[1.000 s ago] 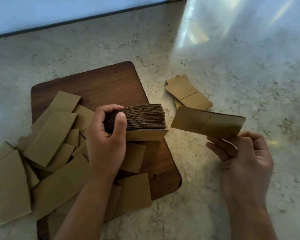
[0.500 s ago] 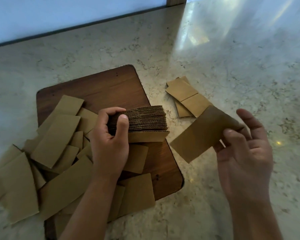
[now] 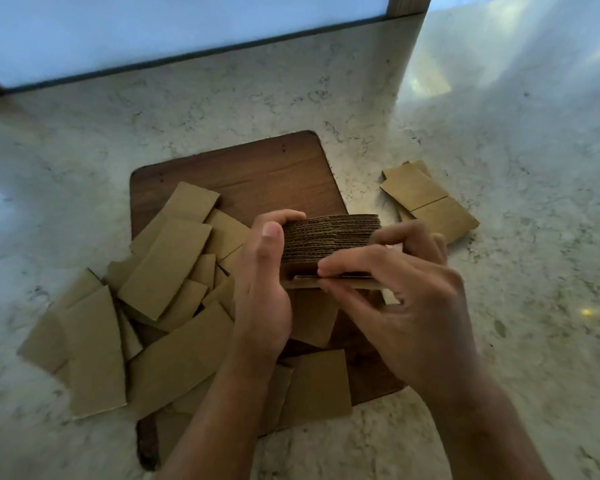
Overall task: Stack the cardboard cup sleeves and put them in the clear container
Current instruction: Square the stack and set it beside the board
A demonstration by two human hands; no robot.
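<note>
Stack (image 3: 329, 242): your left hand (image 3: 262, 289) grips its left end; your right hand (image 3: 406, 306) pinches a sleeve (image 3: 305, 282) under it.

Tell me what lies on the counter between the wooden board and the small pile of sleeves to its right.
Nothing: the head view shows bare marble counter between board and pile.

two bare forearms entering from bottom edge, no sleeves in frame, left hand (image 3: 262, 289) bare with short trimmed thumbnail, right hand (image 3: 406, 306) bare, knuckles and finger creases visible, slight motion blur on right fingers (image 3: 347, 266)
</note>
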